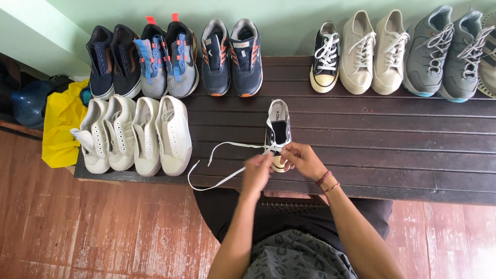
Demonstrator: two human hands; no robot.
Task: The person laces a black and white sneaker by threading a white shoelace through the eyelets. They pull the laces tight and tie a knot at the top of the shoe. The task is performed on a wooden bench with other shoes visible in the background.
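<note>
At the front edge of the dark bench (392, 139), the left hand (257, 170) and right hand (304, 160) each pinch a white lace (222, 181) of the small black sneaker (278, 132); other shoes line the wall

One view only, from a camera worn on the head. It looks steeply down and forward over the person's lap to a dark slatted bench (392, 139) set against a pale green wall (289, 15). The hands sit near, low in the middle; the far shoe rows line the top edge, and red plank floor (93, 227) fills the lower corners.
</note>
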